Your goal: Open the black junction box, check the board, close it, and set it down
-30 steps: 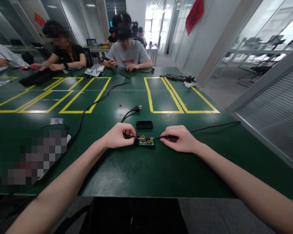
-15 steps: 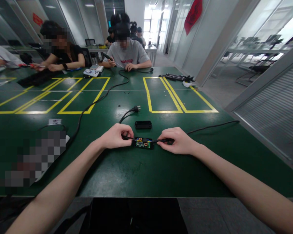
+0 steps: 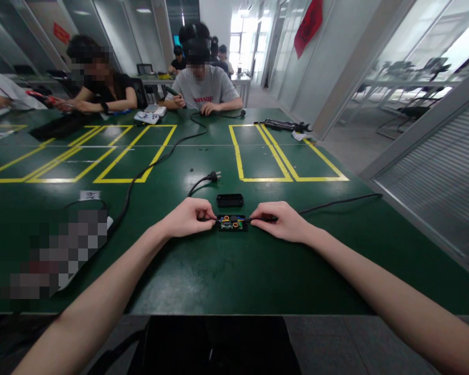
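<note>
Between my hands, a green circuit board (image 3: 230,224) with copper-coloured coils lies in an open black plastic housing (image 3: 233,230) on the table. My left hand (image 3: 191,216) pinches a black cable at the housing's left end. My right hand (image 3: 278,221) pinches a second black cable (image 3: 338,203) at the right end; it runs off across the table to the right. Just beyond the housing sits a matching black half-shell (image 3: 230,200), hollow side up. A black power plug (image 3: 213,176) with metal prongs lies past my left hand, its cord leading back toward that hand.
The green table (image 3: 172,281) carries yellow tape rectangles (image 3: 266,179). At left lies a power strip (image 3: 108,224), mostly blurred out, with a long black cord (image 3: 128,195). Two co-workers (image 3: 207,86) sit across, one holding a screwdriver. A black folded stand (image 3: 283,125) lies at far right.
The circuit board now sits level inside the housing, whose rim shows around it. Both hands have shifted slightly, still pinching the cables. The plug has moved a little left.
</note>
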The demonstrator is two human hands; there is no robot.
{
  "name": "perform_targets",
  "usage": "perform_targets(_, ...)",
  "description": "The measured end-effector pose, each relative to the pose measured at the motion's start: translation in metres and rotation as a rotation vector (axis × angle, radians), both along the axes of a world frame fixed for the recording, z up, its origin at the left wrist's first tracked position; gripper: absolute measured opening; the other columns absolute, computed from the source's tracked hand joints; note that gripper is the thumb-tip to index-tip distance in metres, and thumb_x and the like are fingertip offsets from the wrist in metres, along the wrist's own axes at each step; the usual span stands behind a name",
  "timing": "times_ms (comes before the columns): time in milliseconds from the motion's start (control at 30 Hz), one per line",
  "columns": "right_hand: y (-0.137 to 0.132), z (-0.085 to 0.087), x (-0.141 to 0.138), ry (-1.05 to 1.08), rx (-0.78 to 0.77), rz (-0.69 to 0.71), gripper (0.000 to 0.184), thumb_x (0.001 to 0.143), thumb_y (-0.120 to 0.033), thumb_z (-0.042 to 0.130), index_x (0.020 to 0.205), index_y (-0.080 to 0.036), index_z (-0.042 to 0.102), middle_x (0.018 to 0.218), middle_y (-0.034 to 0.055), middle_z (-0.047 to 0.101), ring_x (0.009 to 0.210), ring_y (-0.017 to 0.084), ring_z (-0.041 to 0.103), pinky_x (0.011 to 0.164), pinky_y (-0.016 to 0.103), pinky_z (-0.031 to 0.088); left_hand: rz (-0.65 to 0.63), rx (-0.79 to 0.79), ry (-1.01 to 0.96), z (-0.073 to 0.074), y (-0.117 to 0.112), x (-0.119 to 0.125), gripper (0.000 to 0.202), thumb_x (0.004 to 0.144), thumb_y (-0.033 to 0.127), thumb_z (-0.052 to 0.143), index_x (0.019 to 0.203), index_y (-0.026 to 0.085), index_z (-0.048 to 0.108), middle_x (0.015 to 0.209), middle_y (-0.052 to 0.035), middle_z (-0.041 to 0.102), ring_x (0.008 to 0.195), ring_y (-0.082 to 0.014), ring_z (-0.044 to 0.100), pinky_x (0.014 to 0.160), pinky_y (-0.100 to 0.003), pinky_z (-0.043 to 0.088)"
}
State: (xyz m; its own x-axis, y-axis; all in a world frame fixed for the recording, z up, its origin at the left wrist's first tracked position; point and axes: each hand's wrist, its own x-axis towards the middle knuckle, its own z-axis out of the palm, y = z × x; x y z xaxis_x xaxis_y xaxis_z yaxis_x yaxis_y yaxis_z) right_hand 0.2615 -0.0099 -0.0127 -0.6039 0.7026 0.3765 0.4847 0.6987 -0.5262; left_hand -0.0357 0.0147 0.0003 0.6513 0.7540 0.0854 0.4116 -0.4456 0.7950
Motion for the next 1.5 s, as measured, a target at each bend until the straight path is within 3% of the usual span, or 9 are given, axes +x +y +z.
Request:
perform_targets(200,0.001,-0.001,0.001,-0.021,-0.016,0.062,0.029,0.097,-0.03,0.061,0.07,-0.019,0.059,0.07,0.0008,0.06,0.062,0.013,0.056,0.06,0.025,0.044,-0.021,0.065,0.007,-0.001,0.001,0.0,0.019,0.082,0.029,0.066,0.071,0.013,0.066,0.07,0.001,0.057,0.059,-0.0084,0.049,0.054,-0.019,0.035)
perform_targets(400,-0.001,0.006,0.0,-0.124,0.051,0.083,0.027,0.099,-0.027,0.057,0.074,-0.019,0.061,0.092,0.0058,0.065,0.071,0.014,0.06,0.066,0.026,0.046,-0.023,0.146,0.075,0.002,-0.002,0.001,0.028,0.086,0.031,0.064,0.064,0.015,0.059,0.069,0.0018,0.052,0.059,-0.0086,0.044,0.054,-0.02,0.033)
perform_targets(600,0.0,0.006,0.001,-0.206,0.109,0.09,0.024,0.1,-0.026,0.055,0.078,-0.019,0.063,0.09,0.0049,0.066,0.072,0.014,0.063,0.066,0.026,0.047,-0.063,0.243,0.215,0.009,-0.003,-0.001,0.023,0.09,0.029,0.061,0.071,0.016,0.064,0.075,-0.0001,0.058,0.063,-0.0107,0.049,0.058,-0.022,0.034)
perform_targets(833,0.006,0.002,0.002,-0.247,0.192,0.035,0.024,0.1,-0.027,0.053,0.08,-0.02,0.065,0.088,0.0052,0.067,0.072,0.016,0.062,0.065,0.027,0.045,0.019,0.381,0.267,0.003,0.0,0.0,0.024,0.092,0.03,0.059,0.073,0.017,0.068,0.076,-0.0006,0.062,0.062,-0.0115,0.053,0.058,-0.024,0.034)
perform_targets(967,0.012,-0.004,-0.001,-0.138,0.22,0.001,0.026,0.098,-0.029,0.055,0.076,-0.021,0.065,0.088,0.0066,0.068,0.079,0.019,0.063,0.073,0.032,0.05,0.04,0.447,0.181,-0.003,0.002,0.003,0.02,0.089,0.029,0.062,0.075,0.018,0.071,0.076,-0.0027,0.068,0.071,-0.0153,0.06,0.067,-0.026,0.043)
perform_targets(1067,0.021,-0.012,-0.002,-0.067,0.242,-0.141,0.022,0.098,-0.033,0.056,0.09,-0.021,0.072,0.102,0.011,0.07,0.094,0.025,0.064,0.087,0.042,0.052,0.201,0.474,0.162,-0.01,0.005,0.009,0.021,0.09,0.026,0.06,0.076,0.018,0.073,0.078,-0.0048,0.071,0.076,-0.0185,0.063,0.073,-0.03,0.047)
perform_targets(1167,0.03,-0.023,-0.004,-0.102,0.192,-0.313,0.03,0.099,-0.036,0.055,0.118,-0.02,0.072,0.122,0.0158,0.068,0.113,0.032,0.059,0.095,0.053,0.05,0.402,0.488,0.171,-0.017,0.01,0.018,0.023,0.094,0.03,0.058,0.099,0.017,0.077,0.097,-0.0091,0.074,0.096,-0.0241,0.065,0.084,-0.036,0.051)
perform_targets(1300,0.034,-0.03,-0.008,-0.089,0.094,-0.289,0.024,0.097,-0.032,0.059,0.113,-0.022,0.074,0.124,0.0141,0.07,0.117,0.032,0.059,0.099,0.057,0.048,0.397,0.406,0.172,-0.024,0.015,0.026,0.02,0.089,0.033,0.068,0.097,0.017,0.078,0.106,-0.0102,0.074,0.105,-0.0277,0.065,0.095,-0.044,0.051)
perform_targets(1500,0.024,-0.019,-0.019,0.262,-0.22,-0.23,0.018,0.088,-0.028,0.066,0.104,-0.018,0.068,0.097,0.0081,0.074,0.088,0.021,0.071,0.08,0.038,0.059,0.337,0.019,-0.238,-0.023,0.014,0.026,0.017,0.084,0.025,0.071,0.098,0.015,0.071,0.093,-0.0071,0.077,0.082,-0.0185,0.073,0.079,-0.032,0.06)
